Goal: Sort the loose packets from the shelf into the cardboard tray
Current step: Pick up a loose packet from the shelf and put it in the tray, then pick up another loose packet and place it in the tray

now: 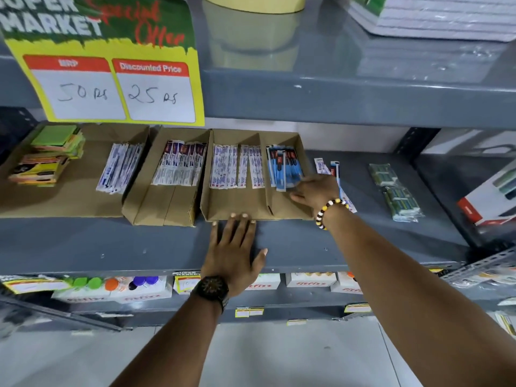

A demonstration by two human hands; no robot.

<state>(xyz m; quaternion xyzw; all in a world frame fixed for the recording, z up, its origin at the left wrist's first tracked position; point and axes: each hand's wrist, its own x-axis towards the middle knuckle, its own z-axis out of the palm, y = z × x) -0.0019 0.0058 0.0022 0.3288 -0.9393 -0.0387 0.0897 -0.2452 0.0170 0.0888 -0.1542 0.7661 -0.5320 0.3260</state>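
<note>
Left hand (pixel 234 247) flat on shelf (pixel 363 241), fingers (pixel 237 222) spread, tips touching front wall of cardboard tray (pixel 240 202). Right hand (pixel 314 191) over right compartment of tray, on blue packets (pixel 284 169); fingers partly hidden, grip not clear. Loose packets (pixel 324 166) just right of tray. Advice: keep tray braced, lay packets parallel, same direction.

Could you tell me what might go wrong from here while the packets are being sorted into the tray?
The right hand is in the blue packets in the tray's right compartment; a nudge might fan them over the low divider into the white packets. The left hand only presses flat at the cardboard tray front, so it may slide. Loose packets beside it could be brushed away.
</note>
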